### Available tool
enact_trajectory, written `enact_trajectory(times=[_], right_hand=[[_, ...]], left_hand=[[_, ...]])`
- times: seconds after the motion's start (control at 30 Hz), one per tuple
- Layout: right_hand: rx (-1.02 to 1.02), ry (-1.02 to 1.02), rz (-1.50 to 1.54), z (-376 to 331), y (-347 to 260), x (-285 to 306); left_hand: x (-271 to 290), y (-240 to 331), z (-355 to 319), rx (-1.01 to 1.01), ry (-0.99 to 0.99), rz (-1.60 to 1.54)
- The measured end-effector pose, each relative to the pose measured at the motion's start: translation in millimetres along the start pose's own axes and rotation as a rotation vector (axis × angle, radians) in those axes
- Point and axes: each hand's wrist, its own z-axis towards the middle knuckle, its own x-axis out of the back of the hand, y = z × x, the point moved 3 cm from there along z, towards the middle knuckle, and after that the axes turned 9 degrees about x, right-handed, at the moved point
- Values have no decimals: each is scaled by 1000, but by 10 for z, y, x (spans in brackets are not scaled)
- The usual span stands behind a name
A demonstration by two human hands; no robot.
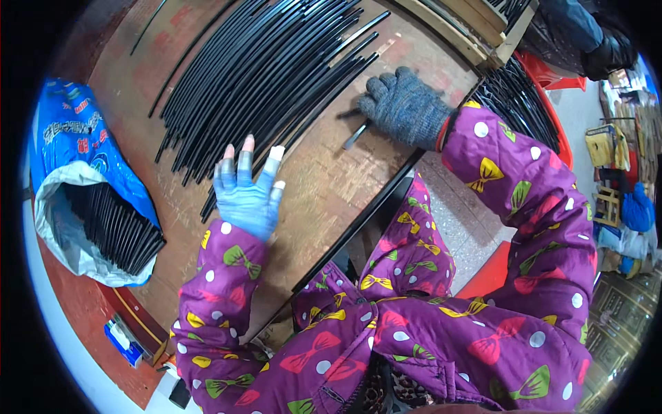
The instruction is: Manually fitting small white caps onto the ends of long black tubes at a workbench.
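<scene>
Many long, thin black rods lie side by side across the wooden tabletop. My left hand, in a light blue glove with bare fingertips, is spread with its fingertips at the near ends of the rods. To the right, my right hand, in a grey knitted glove, is closed and rests by the far ends of the rods. Below its fingers pokes out a small tool with a flat, pale metal tip; the palm hides the rest, so its kind is unclear.
At the left stands a blue and white sack stuffed with black rods. A red tub of dark rods is beyond my right arm. Wooden boards border the table's far right. Another person's dark sleeve shows at top right.
</scene>
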Motion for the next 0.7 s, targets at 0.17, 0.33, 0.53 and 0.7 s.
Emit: enact_trajectory(times=[0.17, 0.33, 0.53, 0.7], right_hand=[[-96, -70, 107, -38, 152, -140], [-346, 41, 133, -187, 632, -297], [-627, 169, 261, -232, 1084, -429], [-752, 498, 381, -525, 927, -341]], left_hand=[[-295, -109, 78, -26, -29, -38], [-460, -151, 104, -28, 43, -43], [-497, -141, 129, -43, 56, -23], [-502, -98, 189, -63, 9, 27]])
